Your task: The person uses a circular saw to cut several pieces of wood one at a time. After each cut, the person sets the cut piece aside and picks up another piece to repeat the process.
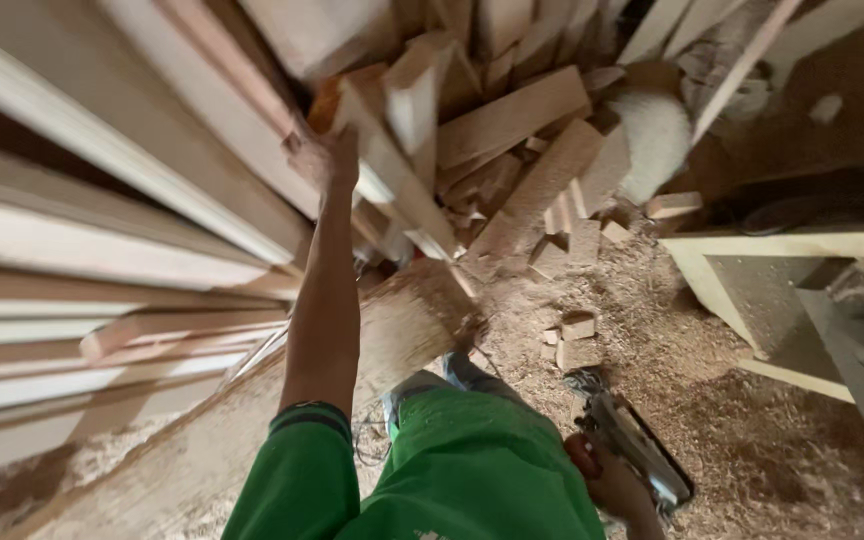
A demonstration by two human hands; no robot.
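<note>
My left hand reaches far forward into a heap of wood and grips the end of a pale wooden offcut that slants down to the right. Short blocks and planks are piled all around it. Low at the bottom right, my right hand holds a grey power tool by its handle, close to my green-clad leg. The tool hangs just above the sawdust-covered floor.
Long pale boards are stacked along the left side. A wide plank leans across the middle. A wooden frame or bench stands at the right. A white sack lies behind the offcut pile. Small blocks litter the sawdust.
</note>
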